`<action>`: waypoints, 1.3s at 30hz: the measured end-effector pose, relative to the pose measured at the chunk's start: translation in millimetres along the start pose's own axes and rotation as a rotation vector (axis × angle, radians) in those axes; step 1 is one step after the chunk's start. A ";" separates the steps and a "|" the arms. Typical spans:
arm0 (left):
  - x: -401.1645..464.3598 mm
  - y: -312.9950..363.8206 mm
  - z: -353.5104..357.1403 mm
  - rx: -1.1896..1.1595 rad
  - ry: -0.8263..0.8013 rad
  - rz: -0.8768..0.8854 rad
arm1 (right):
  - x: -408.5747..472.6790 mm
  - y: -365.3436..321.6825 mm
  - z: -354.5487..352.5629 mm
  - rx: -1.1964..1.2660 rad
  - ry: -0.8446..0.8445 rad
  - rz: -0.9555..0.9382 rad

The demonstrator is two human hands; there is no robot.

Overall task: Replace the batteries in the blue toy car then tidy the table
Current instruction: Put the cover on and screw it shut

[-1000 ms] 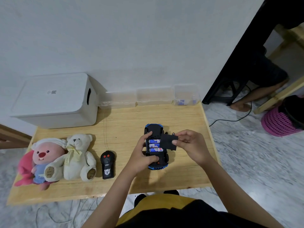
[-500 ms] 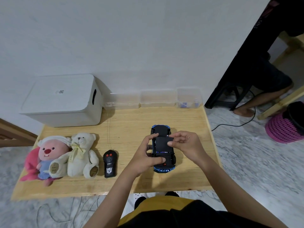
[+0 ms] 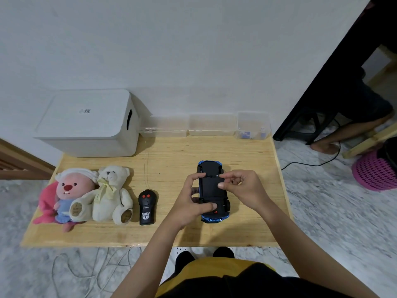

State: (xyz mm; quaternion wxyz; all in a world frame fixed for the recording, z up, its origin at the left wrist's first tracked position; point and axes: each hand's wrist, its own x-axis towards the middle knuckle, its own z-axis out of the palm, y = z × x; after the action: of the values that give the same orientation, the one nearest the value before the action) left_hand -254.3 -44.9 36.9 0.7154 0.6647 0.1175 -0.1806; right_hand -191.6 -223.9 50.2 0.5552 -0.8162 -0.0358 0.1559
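Observation:
The blue toy car [image 3: 211,190] lies upside down on the wooden table [image 3: 171,155], black underside up, with the battery cover in place and no batteries showing. My left hand [image 3: 190,201] grips the car's left side, thumb on the rear of the underside. My right hand [image 3: 240,188] rests its fingertips on the cover from the right. The black remote control [image 3: 146,207] lies to the left of the car.
A pink plush [image 3: 66,196] and a white teddy bear [image 3: 110,194] sit at the table's left. A white lidded box [image 3: 90,123] and three clear plastic containers [image 3: 211,125] line the wall. A pink basket [image 3: 374,171] and another person's leg are at right.
One second ago my right hand held the black cover beside the open compartment with batteries visible. The cover now sits on the car and both hands press it.

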 end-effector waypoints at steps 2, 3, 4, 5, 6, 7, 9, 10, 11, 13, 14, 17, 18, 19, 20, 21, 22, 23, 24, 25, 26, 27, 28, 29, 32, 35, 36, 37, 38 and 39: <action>0.2 -0.2 -0.9 -0.008 0.009 0.002 | 2.3 -0.4 1.3 -0.048 -0.001 0.004; 0.7 -0.3 -1.1 -0.009 0.013 0.004 | 3.4 -0.8 1.7 -0.087 0.003 -0.002; 1.6 -0.3 -1.1 -0.008 0.019 0.004 | 4.5 -1.3 2.0 -0.132 0.007 -0.013; 2.5 -0.2 -0.9 -0.009 0.024 0.001 | 5.3 -2.3 1.9 -0.177 0.010 -0.027; 3.8 0.0 -0.6 -0.011 0.030 -0.005 | 6.0 -3.2 1.6 -0.214 0.011 -0.042; 4.9 0.1 -0.3 -0.017 0.038 -0.012 | 6.4 -4.0 1.1 -0.239 0.010 -0.056; 7.3 1.1 0.7 -0.041 0.058 -0.017 | 7.3 -4.8 0.3 -0.266 0.006 -0.079; 8.4 1.9 1.5 -0.056 0.073 -0.013 | 8.0 -4.9 0.0 -0.279 0.003 -0.090; 9.9 2.9 2.4 -0.065 0.091 -0.008 | 8.8 -4.8 -0.3 -0.289 0.000 -0.100; 12.8 4.7 4.2 -0.068 0.137 0.007 | 11.0 -4.5 -0.6 -0.302 -0.004 -0.119; 14.0 5.7 4.9 -0.069 0.159 0.015 | 11.9 -4.6 -0.4 -0.312 -0.003 -0.130; 16.6 9.2 4.7 -0.063 0.191 0.039 | 12.0 -5.3 2.6 -0.399 0.022 -0.253; 17.3 10.7 4.4 -0.063 0.193 0.048 | 11.7 -5.1 3.8 -0.434 0.041 -0.320; 17.9 12.2 4.0 -0.065 0.195 0.057 | 11.8 -4.2 4.7 -0.464 0.056 -0.377; 18.8 13.8 3.7 -0.067 0.197 0.065 | 12.2 -3.1 5.2 -0.483 0.065 -0.417; 19.8 15.4 3.4 -0.069 0.200 0.072 | 12.7 -2.1 5.5 -0.496 0.070 -0.442; 20.6 17.0 3.3 -0.070 0.204 0.078 | 13.3 -1.3 6.0 -0.506 0.077 -0.460; 21.6 18.7 3.0 -0.069 0.208 0.086 | 13.6 -1.0 6.4 -0.516 0.083 -0.479; 22.6 20.3 2.8 -0.067 0.211 0.095 | 13.9 -0.8 7.0 -0.532 0.092 -0.499; 23.6 21.6 2.6 -0.065 0.213 0.101 | 14.2 -1.3 7.7 -0.554 0.100 -0.515; 24.2 23.0 2.6 -0.062 0.213 0.108 | 14.8 -1.6 8.2 -0.581 0.105 -0.526; 24.9 24.2 2.4 -0.057 0.213 0.116 | 15.2 -2.4 8.8 -0.607 0.106 -0.532; 25.7 25.0 2.3 -0.046 0.211 0.126 | 15.6 -2.8 9.4 -0.629 0.105 -0.537; 26.3 25.4 1.9 -0.029 0.202 0.136 | 15.5 -3.2 10.2 -0.647 0.102 -0.540; 27.9 25.6 1.6 -0.001 0.140 0.143 | 13.3 -2.9 13.4 -0.694 0.084 -0.531; 29.4 22.2 2.3 0.005 0.114 0.112 | 12.0 2.6 13.4 -0.622 0.052 -0.494; 29.5 20.6 2.7 0.013 0.116 0.103 | 11.1 4.9 11.5 -0.532 0.041 -0.465; 29.3 18.7 2.6 0.024 0.122 0.096 | 9.6 7.8 9.3 -0.433 0.048 -0.438; 29.0 17.2 2.3 0.036 0.128 0.089 | 7.9 12.6 7.3 -0.348 0.087 -0.411; 28.5 15.9 1.3 0.047 0.134 0.082 | 5.9 18.6 5.6 -0.291 0.155 -0.371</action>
State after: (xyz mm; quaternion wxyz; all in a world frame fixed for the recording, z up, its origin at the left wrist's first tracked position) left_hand -221.9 -48.3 39.8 0.6970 0.6960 0.1336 -0.1091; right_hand -189.7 -224.6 30.1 0.4519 -0.8765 -0.1646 -0.0187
